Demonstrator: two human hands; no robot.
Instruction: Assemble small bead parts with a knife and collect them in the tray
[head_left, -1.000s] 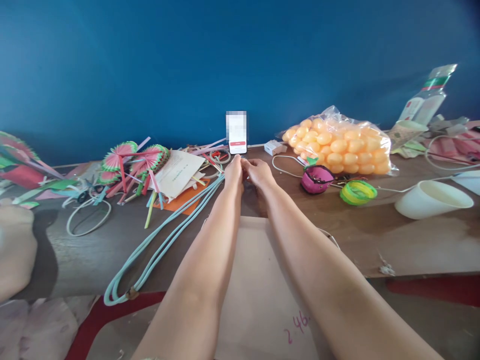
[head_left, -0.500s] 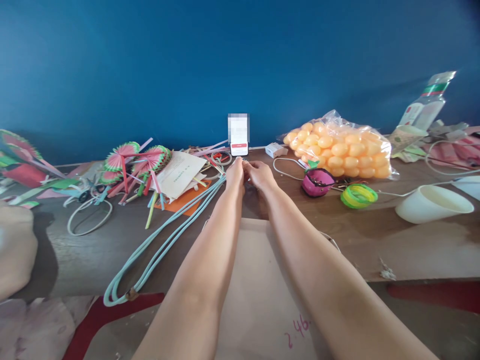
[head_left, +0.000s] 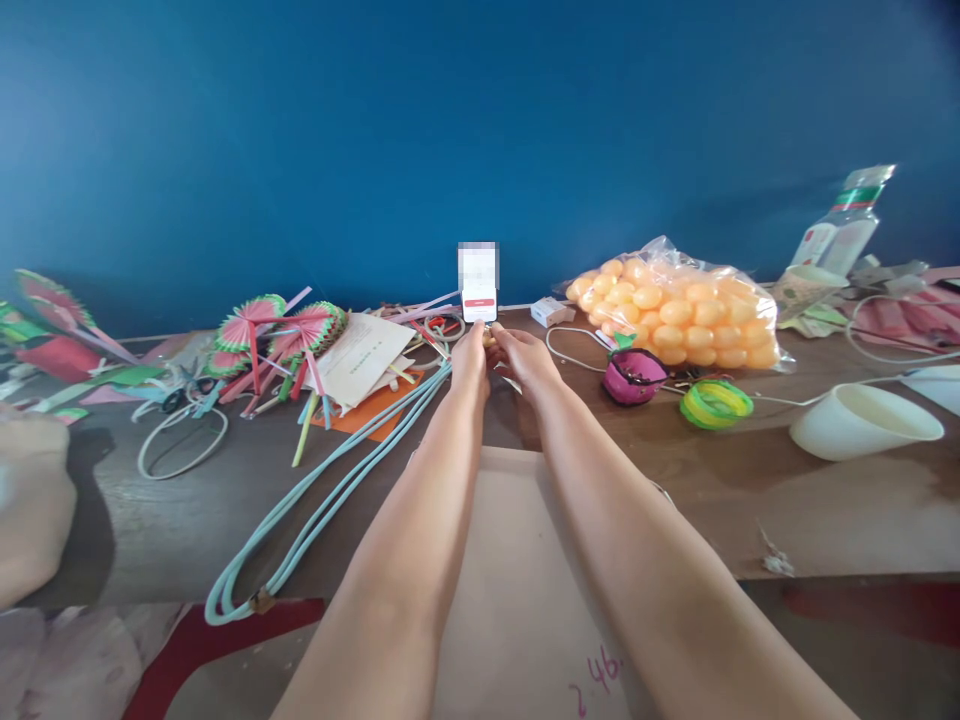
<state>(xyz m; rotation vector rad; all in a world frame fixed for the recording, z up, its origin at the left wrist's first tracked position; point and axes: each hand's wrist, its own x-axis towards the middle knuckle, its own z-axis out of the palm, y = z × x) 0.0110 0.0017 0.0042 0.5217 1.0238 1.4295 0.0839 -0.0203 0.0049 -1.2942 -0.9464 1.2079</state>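
Note:
Both arms stretch forward over a brown cardboard sheet [head_left: 525, 570], and the hands meet in front of an upright phone [head_left: 480, 302] with a lit screen. My left hand [head_left: 470, 355] is closed, its thumb and fingers pinched close to the other hand. Beside it my right hand [head_left: 523, 355] is closed too, fingertips bent inward. Something small and yellowish shows between the fingertips, too small to name. A thin pale sliver [head_left: 511, 379] sticks out below my right hand. Bundled light-blue cords [head_left: 330, 490] lie left of my left forearm.
Paper watermelon fans [head_left: 251, 335], papers [head_left: 367, 355] and scissors [head_left: 180, 385] lie at left. At right are a bag of orange capsules [head_left: 682, 310], a purple pouch [head_left: 634, 377], a yellow-green coil [head_left: 716, 404], a white cup [head_left: 862, 425] and a bottle [head_left: 844, 230]. A blue wall [head_left: 480, 120] rises behind.
The view has tilted up slightly, so the table things sit lower. My fingertips have shifted a little apart, and the yellowish bit and pale sliver now show.

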